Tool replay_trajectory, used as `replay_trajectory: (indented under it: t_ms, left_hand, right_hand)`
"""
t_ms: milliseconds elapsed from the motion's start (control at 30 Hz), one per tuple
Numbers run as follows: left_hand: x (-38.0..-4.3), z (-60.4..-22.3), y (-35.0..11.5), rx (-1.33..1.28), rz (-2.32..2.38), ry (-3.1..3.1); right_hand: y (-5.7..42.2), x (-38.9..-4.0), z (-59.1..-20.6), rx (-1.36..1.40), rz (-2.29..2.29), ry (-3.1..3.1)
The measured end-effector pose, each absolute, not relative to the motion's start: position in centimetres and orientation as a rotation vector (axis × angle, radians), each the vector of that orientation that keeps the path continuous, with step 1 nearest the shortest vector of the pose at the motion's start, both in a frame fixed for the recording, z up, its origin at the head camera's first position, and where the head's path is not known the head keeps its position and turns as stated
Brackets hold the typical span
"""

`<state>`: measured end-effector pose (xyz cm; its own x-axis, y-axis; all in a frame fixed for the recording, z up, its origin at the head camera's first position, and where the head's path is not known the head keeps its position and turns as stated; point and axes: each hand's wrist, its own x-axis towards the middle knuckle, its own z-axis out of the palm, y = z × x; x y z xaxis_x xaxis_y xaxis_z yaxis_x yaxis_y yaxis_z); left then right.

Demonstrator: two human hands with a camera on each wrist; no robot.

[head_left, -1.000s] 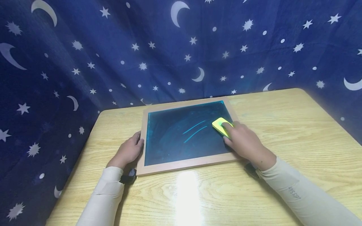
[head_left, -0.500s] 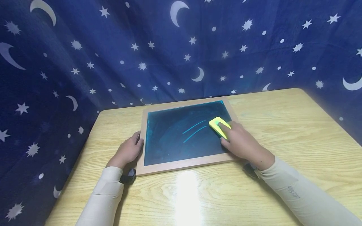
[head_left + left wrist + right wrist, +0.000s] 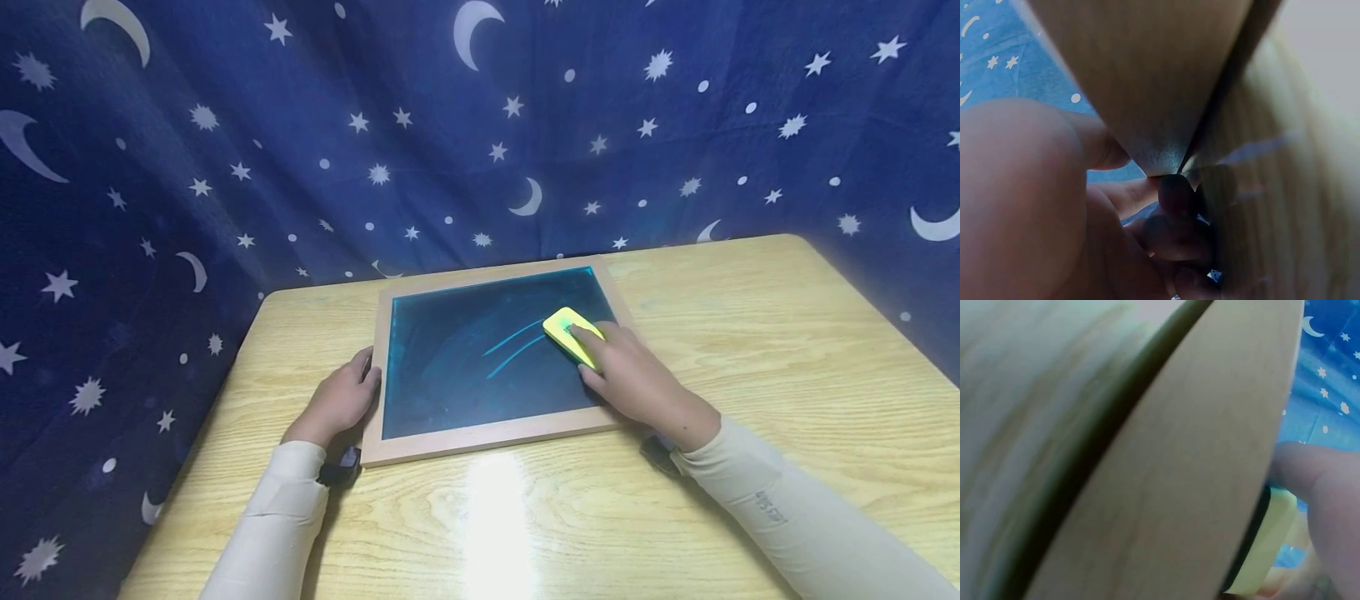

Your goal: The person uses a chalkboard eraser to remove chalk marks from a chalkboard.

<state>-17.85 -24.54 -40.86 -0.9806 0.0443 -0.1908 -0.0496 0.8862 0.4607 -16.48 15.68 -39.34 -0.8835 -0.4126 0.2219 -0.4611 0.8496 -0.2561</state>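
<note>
1. Both hands are holding things. On the left, the left hand (image 3: 341, 400) holds the side of the board's wooden frame (image 3: 487, 435), with its thumb by the edge and its other fingers bent. I can't tell if any fingertips go under it.

2. On the right, the right hand (image 3: 633, 371) grips a yellow eraser (image 3: 566, 325). One finger lies on top, and the thumb is at the near side.

3. That eraser is on the right part of the dark board (image 3: 442, 392), at the right ends of two blue-green lines (image 3: 513, 354). It has a dark bottom, seen from the right wrist.

4. The board lies on the wooden table (image 3: 750, 333). At the far side hangs a blue cloth (image 3: 300, 125) with moons and stars.

5. My guess is that the eraser is light and a bit soft, and hard to break. Its long sides are the best place to hold, with a finger on top to press down.

6. The board looks stiff and flat. It could slide on the smooth table, so the frame is a good place to hold it.
</note>
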Motion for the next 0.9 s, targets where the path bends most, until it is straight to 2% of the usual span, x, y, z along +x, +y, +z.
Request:
replay_trajectory:
  t_ms: [900]
  left_hand:
    - [-17.98,-40.88,-24.47,-0.016,0.701,2.856]
  right_hand:
    - [14.74,-16.03,-39.18,0.712,0.291,-2.887]
